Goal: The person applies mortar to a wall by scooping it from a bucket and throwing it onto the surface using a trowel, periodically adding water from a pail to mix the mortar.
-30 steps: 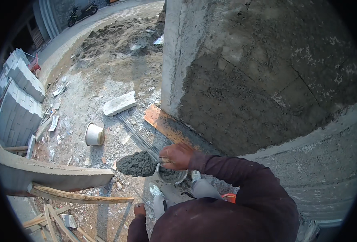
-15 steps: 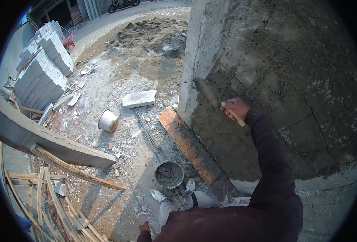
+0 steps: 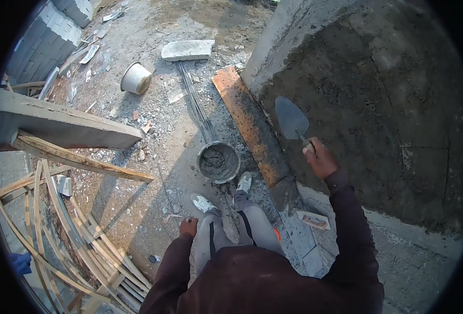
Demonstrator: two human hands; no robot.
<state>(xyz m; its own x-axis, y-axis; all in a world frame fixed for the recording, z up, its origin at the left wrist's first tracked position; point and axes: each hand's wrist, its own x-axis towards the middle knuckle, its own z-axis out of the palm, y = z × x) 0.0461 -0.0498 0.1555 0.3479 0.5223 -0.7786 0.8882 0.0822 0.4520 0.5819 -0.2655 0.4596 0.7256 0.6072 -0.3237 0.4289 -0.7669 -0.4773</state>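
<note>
My right hand [image 3: 322, 158] is closed round the handle of a pointed trowel [image 3: 290, 117]. Its grey blade points up and left, in front of the wall [image 3: 346, 94] coated with dark wet mortar, and looks almost bare. Whether the blade touches the wall I cannot tell. My left hand [image 3: 188, 227] hangs low beside my left leg, fingers curled in, with nothing visible in them. A round black bucket [image 3: 235, 176] of wet grey mortar [image 3: 216, 161] stands on the ground just ahead of my shoes.
A rusty, mortar-spattered board [image 3: 249, 123] lies along the wall's foot. Thin rods [image 3: 193, 99] run from the bucket to a pale block [image 3: 188, 50]. At left are a white pail [image 3: 136, 78], a low wall [image 3: 74, 123], bent wooden strips [image 3: 53, 193] and stacked blocks [image 3: 46, 44]. A rectangular float [image 3: 313, 220] lies at right.
My right hand has drawn the trowel down from the pale corner, and its blade now shows broadside. The view has tilted downward, bringing my legs and more of my left arm into sight.
</note>
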